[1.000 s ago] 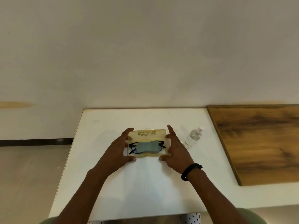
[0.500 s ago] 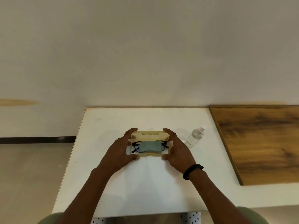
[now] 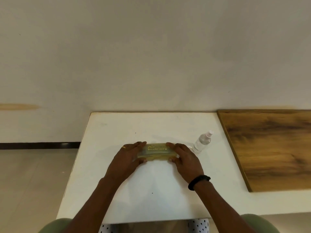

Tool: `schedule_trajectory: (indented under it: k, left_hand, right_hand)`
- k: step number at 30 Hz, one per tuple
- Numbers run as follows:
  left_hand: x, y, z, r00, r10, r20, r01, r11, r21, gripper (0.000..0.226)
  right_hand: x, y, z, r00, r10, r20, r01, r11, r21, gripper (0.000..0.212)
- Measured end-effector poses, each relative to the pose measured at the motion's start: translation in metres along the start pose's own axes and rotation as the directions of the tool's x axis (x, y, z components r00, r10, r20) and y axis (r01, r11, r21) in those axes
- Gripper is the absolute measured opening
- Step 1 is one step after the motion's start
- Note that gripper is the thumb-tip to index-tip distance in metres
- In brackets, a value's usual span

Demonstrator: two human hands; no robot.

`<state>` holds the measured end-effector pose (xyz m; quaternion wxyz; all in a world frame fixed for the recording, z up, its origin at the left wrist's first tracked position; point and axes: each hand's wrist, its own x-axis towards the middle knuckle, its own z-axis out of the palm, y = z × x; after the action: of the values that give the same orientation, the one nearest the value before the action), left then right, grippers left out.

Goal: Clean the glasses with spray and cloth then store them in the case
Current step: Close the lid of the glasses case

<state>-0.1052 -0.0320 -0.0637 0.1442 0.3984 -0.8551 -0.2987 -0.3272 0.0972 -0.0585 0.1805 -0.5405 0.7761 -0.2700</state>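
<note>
Head: left hand [image 3: 127, 159] and right hand [image 3: 186, 158] grip oblong yellow case [image 3: 156, 151].

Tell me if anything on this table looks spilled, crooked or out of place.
Nothing stands out. The yellow case lies flat on the white table with its lid down, held at each end by the left hand and right hand. The spray bottle stands to its right, cap on, with no puddle visible around it.

Left hand [image 3: 126, 159], right hand [image 3: 187, 160] gripping closed case [image 3: 156, 151]
</note>
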Motion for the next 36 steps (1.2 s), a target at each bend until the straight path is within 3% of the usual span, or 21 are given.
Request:
schedule_trajectory:
  k: [9,18,26,31,34,36]
  left_hand:
    - [-0.007,0.007,0.01,0.997,0.039,-0.06,-0.031,0.99,0.135,0.057]
    - [-0.009,0.002,0.013,0.999,0.033,-0.023,-0.027,0.981,0.193,0.055]
    - [-0.01,0.005,0.013,0.998,0.043,-0.04,-0.034,0.98,0.195,0.055]
    - [-0.01,0.009,0.01,0.998,0.026,-0.059,-0.018,0.991,0.134,0.056]
    - [-0.01,0.012,0.008,0.998,0.004,-0.06,0.001,0.997,0.081,0.059]
    - [-0.009,0.013,0.006,0.998,0.009,-0.063,-0.004,0.998,0.07,0.062]
  right_hand:
    - [-0.005,-0.002,0.004,0.996,0.016,-0.086,-0.016,1.0,0.005,0.057]
    - [-0.008,0.0,0.011,0.991,-0.015,-0.131,0.015,1.0,-0.005,0.058]
    - [-0.009,0.001,0.012,0.987,-0.037,-0.156,0.029,0.998,-0.052,0.061]
    - [-0.017,-0.007,0.005,0.991,-0.054,-0.122,0.033,0.985,-0.168,0.066]
    - [-0.022,-0.028,-0.015,0.969,-0.106,-0.225,0.058,0.976,-0.208,0.067]
    - [-0.025,-0.043,-0.036,0.919,-0.173,-0.354,0.122,0.979,-0.162,0.052]
